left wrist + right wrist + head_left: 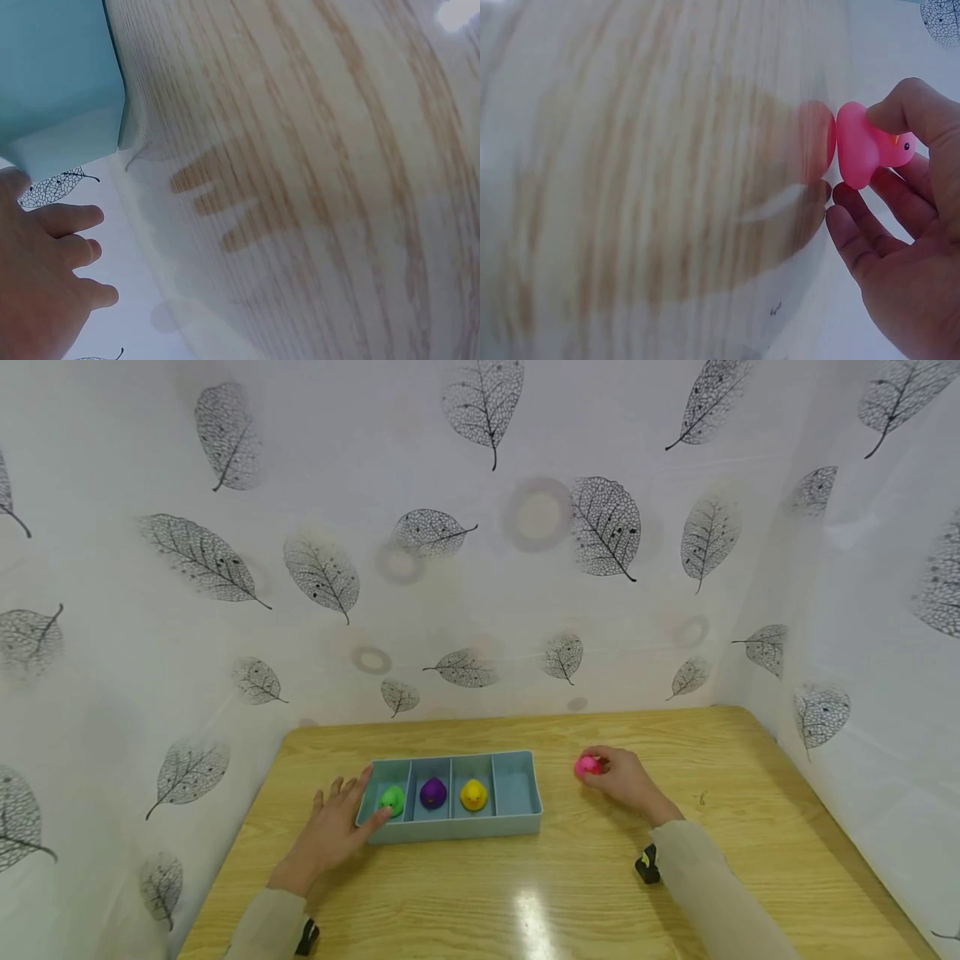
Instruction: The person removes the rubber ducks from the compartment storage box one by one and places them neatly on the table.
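A pink rubber duck (pixel 861 146) is pinched between the thumb and fingers of my right hand (pixel 622 781). It is close over the table, to the right of a blue-grey tray (pixel 450 833) with compartments in a row. My left hand (pixel 333 831) lies spread at the tray's left end, index finger along the side and thumb over the front rim. From the left, the compartments hold a green duck (pixel 392 801), a purple duck (pixel 432 794) and a yellow duck (pixel 473 795); the rightmost compartment (pixel 516 783) is bare. In the left wrist view, the other fingers (pixel 71 219) extend loosely beside the tray.
The glossy wooden table (pixel 450 910) reflects both hands. A white curtain (pixel 480 593) with leaf prints hangs behind the table and along both sides. Small black devices, such as the one by the right sleeve (pixel 648 864), sit at both wrists.
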`<state>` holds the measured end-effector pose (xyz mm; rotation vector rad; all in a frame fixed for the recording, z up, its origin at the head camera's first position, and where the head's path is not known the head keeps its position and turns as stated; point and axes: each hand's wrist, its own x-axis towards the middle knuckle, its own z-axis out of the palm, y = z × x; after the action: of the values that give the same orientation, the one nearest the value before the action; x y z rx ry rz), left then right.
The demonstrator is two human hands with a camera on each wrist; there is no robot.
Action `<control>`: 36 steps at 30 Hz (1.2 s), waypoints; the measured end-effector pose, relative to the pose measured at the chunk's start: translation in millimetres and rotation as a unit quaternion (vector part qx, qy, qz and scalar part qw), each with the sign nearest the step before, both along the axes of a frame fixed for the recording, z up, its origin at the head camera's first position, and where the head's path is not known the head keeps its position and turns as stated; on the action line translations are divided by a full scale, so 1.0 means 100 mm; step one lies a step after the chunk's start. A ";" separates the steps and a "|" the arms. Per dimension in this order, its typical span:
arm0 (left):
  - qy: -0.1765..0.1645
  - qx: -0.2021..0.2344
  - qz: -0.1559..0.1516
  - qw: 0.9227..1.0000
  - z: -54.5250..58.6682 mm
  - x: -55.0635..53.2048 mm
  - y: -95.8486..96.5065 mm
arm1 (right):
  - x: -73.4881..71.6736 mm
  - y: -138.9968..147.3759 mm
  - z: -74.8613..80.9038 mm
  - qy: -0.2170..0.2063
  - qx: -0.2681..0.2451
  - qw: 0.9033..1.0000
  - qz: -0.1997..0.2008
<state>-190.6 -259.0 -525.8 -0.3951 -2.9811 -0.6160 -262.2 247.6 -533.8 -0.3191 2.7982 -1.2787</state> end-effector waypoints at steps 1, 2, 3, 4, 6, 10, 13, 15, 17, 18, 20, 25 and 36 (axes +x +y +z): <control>0.000 0.000 0.000 1.000 0.00 0.00 0.00 | 0.00 0.00 0.00 0.000 0.000 1.000 0.001; 0.000 0.000 0.000 1.000 -0.01 0.00 0.00 | 0.00 0.00 0.00 0.000 0.001 1.000 0.002; 0.000 0.000 0.000 1.000 -0.01 0.00 0.00 | 0.00 0.00 -0.01 0.001 0.001 1.000 0.003; 0.000 0.000 0.000 1.000 -0.01 0.00 0.00 | -0.01 0.00 -0.01 0.002 0.001 1.000 0.003; -0.002 0.000 0.001 1.000 -0.01 0.00 -0.01 | -0.01 0.00 -0.02 0.007 0.003 1.000 0.002; -0.003 0.003 0.000 1.000 -0.02 0.00 -0.01 | -0.01 0.01 -0.04 0.014 0.010 1.000 0.005; -0.003 0.004 -0.001 1.000 -0.01 0.00 0.00 | -0.01 0.01 -0.04 0.010 0.012 1.000 0.005; -0.002 0.003 -0.001 1.000 -0.01 0.00 0.00 | -0.01 0.00 -0.04 0.009 0.015 1.000 0.005; -0.002 0.002 -0.001 1.000 -0.01 0.00 0.00 | -0.01 0.00 -0.05 0.008 0.016 1.000 0.004; -0.002 0.002 -0.002 1.000 0.00 0.00 0.00 | -0.01 0.00 -0.05 0.008 0.017 1.000 0.006; -0.002 0.002 -0.002 1.000 0.00 0.00 0.00 | -0.01 0.00 -0.05 0.008 0.016 1.000 0.007; 0.001 0.002 -0.001 1.000 0.00 0.00 0.01 | 0.00 0.01 -0.04 0.005 0.016 1.000 0.006; -0.001 -0.001 0.000 1.000 0.00 0.01 0.01 | 0.01 0.05 0.08 -0.041 -0.028 0.999 -0.006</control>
<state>-189.8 -257.7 -525.7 -0.3952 -2.9844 -0.6135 -260.7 252.3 -526.0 -0.2458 2.7054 -1.3419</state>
